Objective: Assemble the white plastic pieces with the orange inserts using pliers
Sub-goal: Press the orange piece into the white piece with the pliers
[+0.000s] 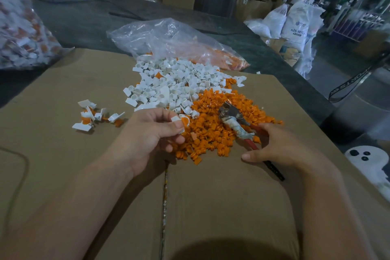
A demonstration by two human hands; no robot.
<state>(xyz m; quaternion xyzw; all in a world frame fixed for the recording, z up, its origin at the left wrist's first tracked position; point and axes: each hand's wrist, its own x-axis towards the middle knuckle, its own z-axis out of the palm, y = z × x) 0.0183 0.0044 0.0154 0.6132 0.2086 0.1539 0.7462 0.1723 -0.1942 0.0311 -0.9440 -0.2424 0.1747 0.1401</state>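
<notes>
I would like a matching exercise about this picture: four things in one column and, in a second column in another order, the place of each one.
1. pliers
2. white plastic pieces
3. assembled pieces
4. clear plastic bag

A. at the far edge of the cardboard, behind the piles
B. gripped by the right hand, head over the orange inserts
C. small group left of the left hand
D. pile just beyond the left hand

Pairs: 1-B, 2-D, 3-C, 4-A

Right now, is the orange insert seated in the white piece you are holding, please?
In: orange insert shows inside white piece pinched by left hand.
</notes>
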